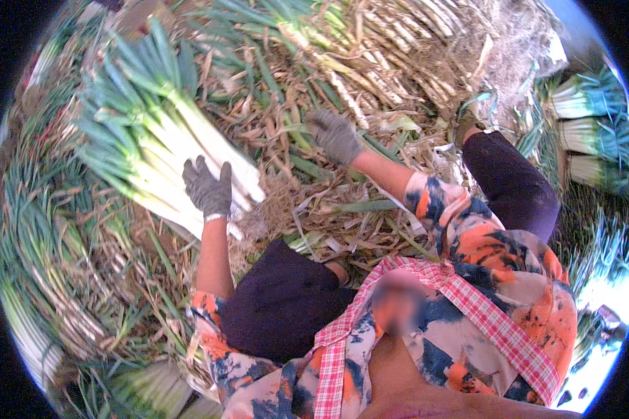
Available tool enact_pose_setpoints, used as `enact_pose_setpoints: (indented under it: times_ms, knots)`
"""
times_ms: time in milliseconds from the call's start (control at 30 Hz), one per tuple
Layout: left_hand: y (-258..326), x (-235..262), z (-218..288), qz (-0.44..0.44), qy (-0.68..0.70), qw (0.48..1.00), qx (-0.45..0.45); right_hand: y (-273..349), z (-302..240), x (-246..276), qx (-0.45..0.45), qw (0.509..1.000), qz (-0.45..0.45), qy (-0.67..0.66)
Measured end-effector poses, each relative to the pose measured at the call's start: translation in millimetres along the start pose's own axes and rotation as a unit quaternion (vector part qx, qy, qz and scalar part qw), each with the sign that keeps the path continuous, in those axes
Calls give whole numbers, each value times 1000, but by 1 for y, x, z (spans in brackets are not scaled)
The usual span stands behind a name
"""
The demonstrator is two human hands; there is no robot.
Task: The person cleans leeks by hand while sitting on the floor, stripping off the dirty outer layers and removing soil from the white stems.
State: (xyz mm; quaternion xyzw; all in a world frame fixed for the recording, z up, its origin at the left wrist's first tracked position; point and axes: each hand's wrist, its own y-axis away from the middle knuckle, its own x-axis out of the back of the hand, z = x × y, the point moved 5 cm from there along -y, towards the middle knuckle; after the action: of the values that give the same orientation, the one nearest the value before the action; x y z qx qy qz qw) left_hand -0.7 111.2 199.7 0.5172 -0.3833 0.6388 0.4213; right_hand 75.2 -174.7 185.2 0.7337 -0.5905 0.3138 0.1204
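A thick pile of cleaned long green onions (182, 140) lies at the left, white stems toward me and green tops pointing to the far left. My left hand (208, 187), in a grey glove, rests on the white stems with its fingers apart. To the right, my right hand (337, 137), gloved the same way, hovers over the dry leaf litter with its fingers loosely stretched and nothing visible in them. Just beyond it are the nearest stems of the uncleaned green onions (377, 73), with dry husks still on them.
Peeled leaves and husks (349, 227) cover the ground between my knees. Tied bundles of green onions (580, 136) stand at the far right. More loose green onions (63, 258) spread along the left. Whitish sheeting (514, 42) with roots and dirt lies at the far right.
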Motion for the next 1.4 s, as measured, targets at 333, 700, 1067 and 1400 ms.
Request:
enact_pose_setpoints:
  times_ms: [333,700,1067,1400]
  knots:
    - [11,11,17,-1,-12,1000,6,-55,153,14,-260,930,-204,162]
    - [-27,51,26,-189,-49,979,53,21,-68,174,-297,745,-184,-568]
    - [-66,189,276,-175,746,642,-18,133,-121,237,-180,790,-183,-557]
    - [-89,216,240,-28,714,696,70,160,-97,281,-7,990,-74,-120]
